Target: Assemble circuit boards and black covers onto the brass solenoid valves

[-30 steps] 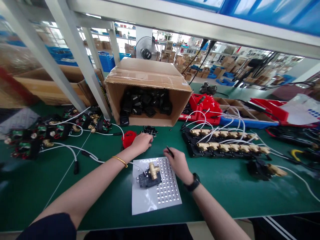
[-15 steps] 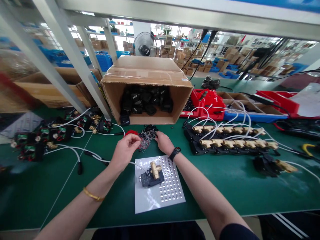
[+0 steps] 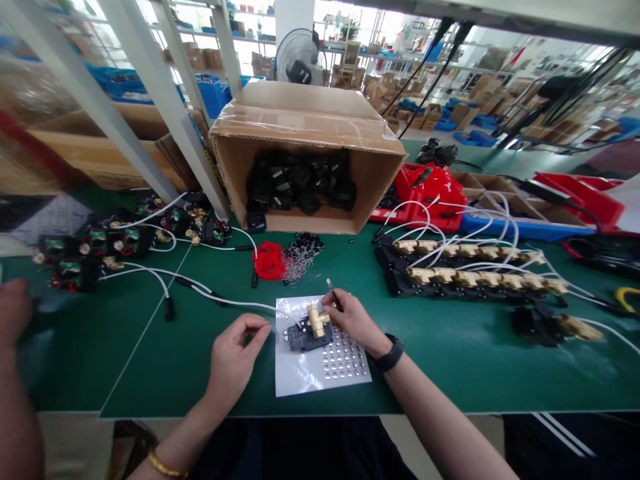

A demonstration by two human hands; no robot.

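On a white sheet with rows of shiny round dots lies a black device with a brass T-shaped valve fitting on top and a white cable. My right hand is at the fitting's right side, fingers closed round a short black stick with a pale tip. Left of the sheet, my left hand has thumb and forefinger drawn together; anything between them is too small to make out. Beyond the hands lie a pile of small screws and a red mesh bundle.
A cardboard box of black parts lies on its side at the back. Rows of brass-fitted devices stand to the right; open circuit assemblies lie left. Another person's hand shows at the left edge.
Both hands have come back from the screw pile towards me. The right now holds the black stick beside the brass fitting. Another person's arm has appeared at far left.
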